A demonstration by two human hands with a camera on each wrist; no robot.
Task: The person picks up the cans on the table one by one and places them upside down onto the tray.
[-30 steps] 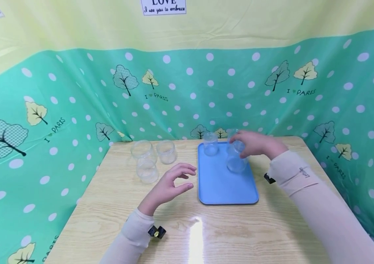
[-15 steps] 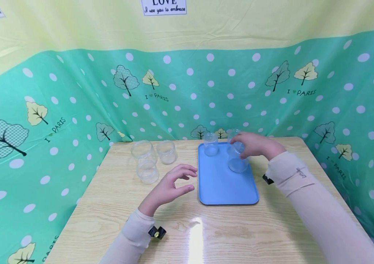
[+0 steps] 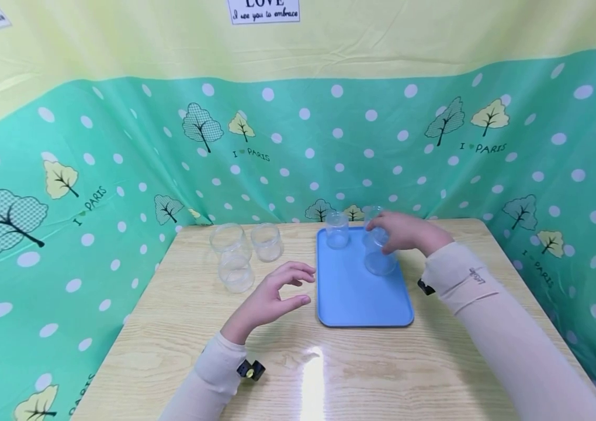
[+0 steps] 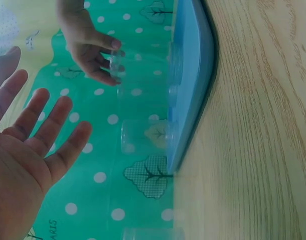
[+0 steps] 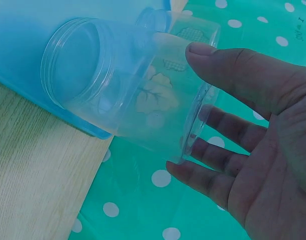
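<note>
My right hand (image 3: 407, 230) grips the top of a clear jar (image 3: 380, 261) at the right of the blue tray (image 3: 353, 301). The right wrist view shows the thumb on one side of the jar's rim (image 5: 195, 122) and the fingertips at the other, its ridged end down by the tray. Behind it stands another clear jar (image 3: 373, 214), partly hidden by the hand. A smaller clear jar (image 3: 337, 231) is upright at the tray's back left. My left hand (image 3: 271, 297) hovers left of the tray, fingers spread and holding nothing.
Left of the tray, three clear jars stand close together on the wooden table (image 3: 182, 327): a wide one (image 3: 228, 237), one beside it (image 3: 266, 242) and one in front (image 3: 236, 273). A green dotted curtain (image 3: 287, 158) hangs along the back and both sides.
The jar in my right hand has shifted very slightly to the right on the tray, and the right hand with it. My left hand has barely moved.
</note>
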